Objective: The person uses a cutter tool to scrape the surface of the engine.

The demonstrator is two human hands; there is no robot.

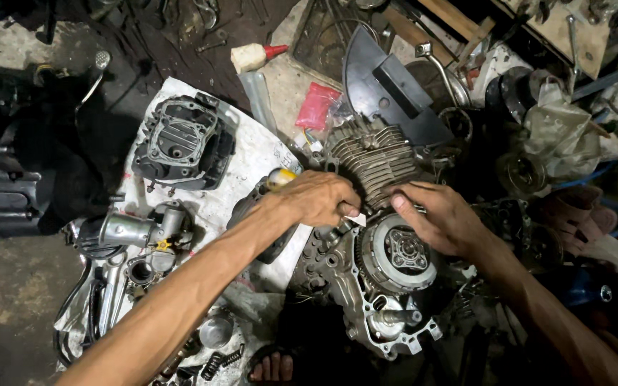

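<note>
Between both hands, at centre, a grey finned metal engine cylinder point(372, 161) sits atop a grimy aluminium engine case point(366, 275) (its round clutch exposed). Left hand point(320, 199), fingers curled, presses the cylinder's base from the left. Right hand point(441, 218), fingers narrowly spread, touches its lower right fins. Farther left, a dark cylinder head point(180, 143) lies on white sheeting point(252, 154).

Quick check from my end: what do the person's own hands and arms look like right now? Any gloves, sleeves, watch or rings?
Both are bare. The left hand and the right hand wear no gloves, and no rings or watch show. Both forearms are uncovered all the way to the bottom edge of the picture, with no sleeve in view. Dark grime smudges the fingers and knuckles.
</note>
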